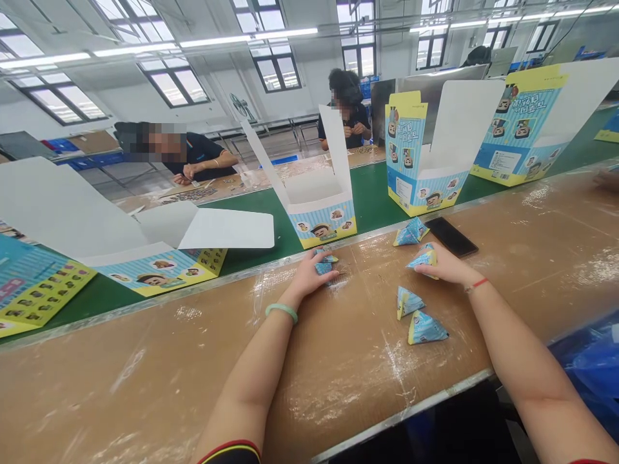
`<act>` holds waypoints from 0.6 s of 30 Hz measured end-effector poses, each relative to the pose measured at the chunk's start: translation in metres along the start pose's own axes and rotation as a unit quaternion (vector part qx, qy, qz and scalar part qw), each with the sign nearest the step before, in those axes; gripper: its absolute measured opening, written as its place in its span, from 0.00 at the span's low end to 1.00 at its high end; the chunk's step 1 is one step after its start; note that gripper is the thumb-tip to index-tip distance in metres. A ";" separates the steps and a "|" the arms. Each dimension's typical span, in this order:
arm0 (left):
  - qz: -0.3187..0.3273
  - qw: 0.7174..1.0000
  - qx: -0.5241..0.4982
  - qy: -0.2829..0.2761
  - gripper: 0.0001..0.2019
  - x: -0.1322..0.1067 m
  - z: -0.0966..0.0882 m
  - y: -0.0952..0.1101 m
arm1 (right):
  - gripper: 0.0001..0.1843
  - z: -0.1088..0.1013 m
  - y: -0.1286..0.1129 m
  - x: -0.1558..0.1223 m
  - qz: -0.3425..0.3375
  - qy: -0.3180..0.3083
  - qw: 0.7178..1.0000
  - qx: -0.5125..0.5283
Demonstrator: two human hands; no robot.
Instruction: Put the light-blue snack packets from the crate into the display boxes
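My left hand point(309, 276), with a pale green bangle on its wrist, is curled around small blue-and-yellow triangular packets point(325, 266) at the table's far edge. How many it holds is partly hidden by the fingers. In my right hand point(447, 265) a similar triangular packet point(423, 259) is gripped between thumb and fingers. Just beyond it lies another packet point(411, 232). Two more, an upper packet point(409, 302) and a lower packet point(427, 327), rest on the brown tabletop nearer to me. An open printed box point(322, 222) stands right behind my left hand.
A black phone point(452, 236) lies beside my right hand. Along the green belt point(370, 200) stand more open boxes: a wide one point(159, 270) at left, a tall one point(411, 167) and another point(517, 142) at right. Two people sit across; blue plastic point(592, 367) is at lower right.
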State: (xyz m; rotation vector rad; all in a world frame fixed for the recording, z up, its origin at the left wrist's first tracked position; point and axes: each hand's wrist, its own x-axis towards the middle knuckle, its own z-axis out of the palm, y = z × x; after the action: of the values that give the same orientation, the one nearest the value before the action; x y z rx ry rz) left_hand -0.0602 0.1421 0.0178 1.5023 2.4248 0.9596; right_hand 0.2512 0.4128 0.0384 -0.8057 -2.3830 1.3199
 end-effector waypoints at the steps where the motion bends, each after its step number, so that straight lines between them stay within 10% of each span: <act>1: -0.002 1.000 0.001 0.000 0.31 0.000 0.001 0.001 | 0.36 -0.001 0.002 0.001 -0.004 0.002 1.000 0.004; 12: -0.014 1.000 0.005 -0.002 0.31 0.006 0.007 0.015 | 0.33 -0.016 0.009 -0.003 -0.045 -0.011 0.999 0.002; 15: -0.013 1.000 0.001 -0.002 0.31 0.008 0.010 0.019 | 0.33 -0.026 0.001 -0.006 -0.162 0.140 0.977 0.017; 18: -0.018 1.000 0.001 -0.003 0.31 0.011 0.014 0.022 | 0.33 -0.051 -0.015 0.015 -0.292 0.363 0.885 0.016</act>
State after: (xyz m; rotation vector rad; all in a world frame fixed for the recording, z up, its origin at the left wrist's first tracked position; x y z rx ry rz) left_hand -0.0432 0.1647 0.0217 1.4536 2.4415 0.9446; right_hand 0.2602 0.4495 0.0780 -0.3984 -1.7675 0.6435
